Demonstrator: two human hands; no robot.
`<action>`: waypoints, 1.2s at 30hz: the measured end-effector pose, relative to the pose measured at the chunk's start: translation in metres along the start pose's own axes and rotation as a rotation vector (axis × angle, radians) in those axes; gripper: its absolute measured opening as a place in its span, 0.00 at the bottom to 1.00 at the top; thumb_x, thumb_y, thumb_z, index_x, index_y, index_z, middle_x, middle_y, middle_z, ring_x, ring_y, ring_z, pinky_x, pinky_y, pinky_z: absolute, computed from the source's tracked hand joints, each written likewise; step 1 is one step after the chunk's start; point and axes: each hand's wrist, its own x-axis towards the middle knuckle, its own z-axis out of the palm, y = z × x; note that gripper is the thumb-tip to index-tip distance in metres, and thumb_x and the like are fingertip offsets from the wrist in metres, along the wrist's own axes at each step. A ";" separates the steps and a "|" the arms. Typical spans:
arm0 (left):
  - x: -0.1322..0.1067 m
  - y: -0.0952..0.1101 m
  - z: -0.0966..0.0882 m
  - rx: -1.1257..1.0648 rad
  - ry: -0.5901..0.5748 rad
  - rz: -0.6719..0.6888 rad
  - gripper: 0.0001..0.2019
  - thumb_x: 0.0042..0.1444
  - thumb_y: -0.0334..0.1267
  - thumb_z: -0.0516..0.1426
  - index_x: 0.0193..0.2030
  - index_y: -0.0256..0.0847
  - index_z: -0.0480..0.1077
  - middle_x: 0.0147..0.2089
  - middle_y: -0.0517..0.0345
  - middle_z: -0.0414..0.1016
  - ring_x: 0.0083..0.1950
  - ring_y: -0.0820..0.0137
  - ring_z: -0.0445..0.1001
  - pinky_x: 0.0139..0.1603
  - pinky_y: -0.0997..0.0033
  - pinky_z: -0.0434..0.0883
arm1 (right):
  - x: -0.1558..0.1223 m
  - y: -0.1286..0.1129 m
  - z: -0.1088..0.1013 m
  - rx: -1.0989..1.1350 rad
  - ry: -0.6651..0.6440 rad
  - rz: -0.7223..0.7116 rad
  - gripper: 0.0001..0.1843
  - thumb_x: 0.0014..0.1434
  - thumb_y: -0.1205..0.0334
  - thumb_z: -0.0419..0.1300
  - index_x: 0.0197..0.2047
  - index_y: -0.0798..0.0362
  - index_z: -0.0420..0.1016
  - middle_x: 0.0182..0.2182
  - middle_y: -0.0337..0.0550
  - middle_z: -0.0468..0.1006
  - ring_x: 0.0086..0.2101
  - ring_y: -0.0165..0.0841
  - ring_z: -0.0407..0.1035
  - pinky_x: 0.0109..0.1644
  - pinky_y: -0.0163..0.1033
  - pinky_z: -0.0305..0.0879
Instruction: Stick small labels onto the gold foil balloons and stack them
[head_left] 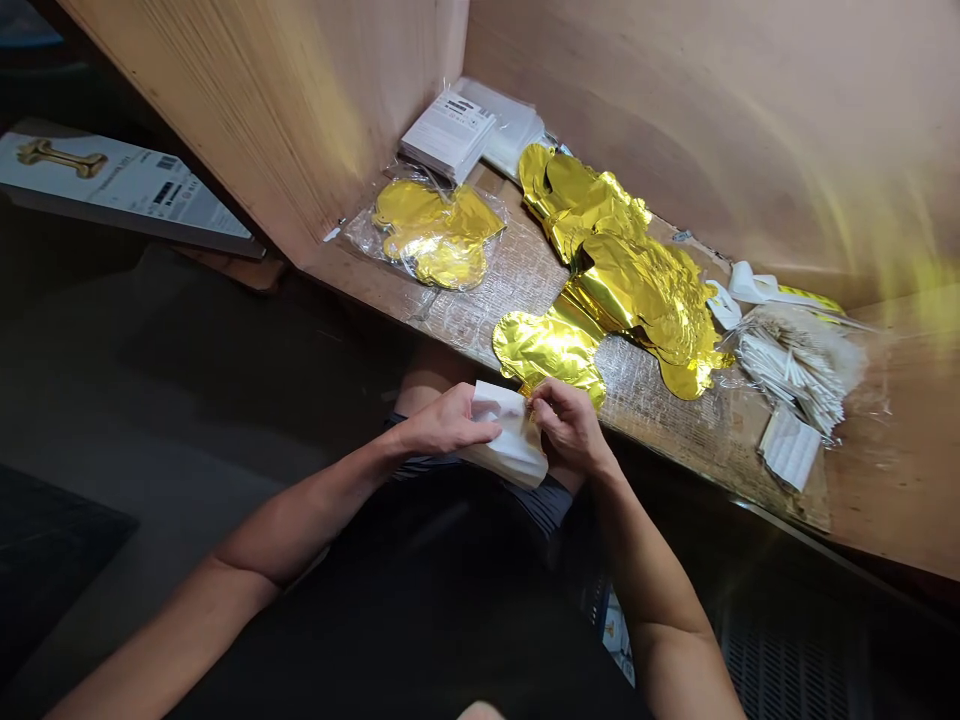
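My left hand [448, 421] grips a folded white packet [507, 440] from its left side. My right hand [568, 427] pinches the packet's upper edge, right beside the lower end of a gold foil balloon [547, 350]. I cannot tell whether those fingers also hold the foil. The balloon lies on crinkled clear plastic [517, 290] and joins a heap of gold foil balloons [619, 265] stretching up the wooden shelf [885, 480]. Another gold foil piece sits in a clear bag [435, 235] farther left.
Wooden walls [712, 120] rise behind the shelf. At the back corner lie white packets [448, 135]. To the right are a bundle of white sticks [795, 360], white plastic pieces [750, 285] and a white card [789, 448]. A printed box [120, 185] lies at the left.
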 end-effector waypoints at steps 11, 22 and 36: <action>0.011 -0.030 -0.003 0.203 -0.111 -0.056 0.08 0.55 0.39 0.58 0.30 0.36 0.72 0.27 0.61 0.70 0.29 0.73 0.64 0.27 0.74 0.56 | 0.033 0.029 -0.027 -0.673 -0.098 0.103 0.09 0.62 0.67 0.59 0.29 0.51 0.73 0.28 0.42 0.76 0.29 0.33 0.65 0.37 0.39 0.57; 0.002 -0.026 -0.010 0.138 -0.095 -0.087 0.08 0.54 0.40 0.57 0.29 0.37 0.68 0.28 0.63 0.66 0.30 0.74 0.60 0.29 0.74 0.56 | 0.031 0.000 0.007 -1.143 -0.302 -0.100 0.09 0.70 0.69 0.56 0.38 0.55 0.76 0.34 0.51 0.77 0.37 0.42 0.67 0.42 0.45 0.57; 0.007 -0.041 -0.021 0.074 -0.086 -0.084 0.12 0.55 0.42 0.60 0.38 0.34 0.78 0.31 0.58 0.76 0.31 0.69 0.69 0.31 0.74 0.63 | 0.039 0.030 -0.017 -0.675 0.302 0.010 0.19 0.77 0.58 0.47 0.33 0.49 0.68 0.31 0.46 0.68 0.36 0.41 0.61 0.44 0.46 0.57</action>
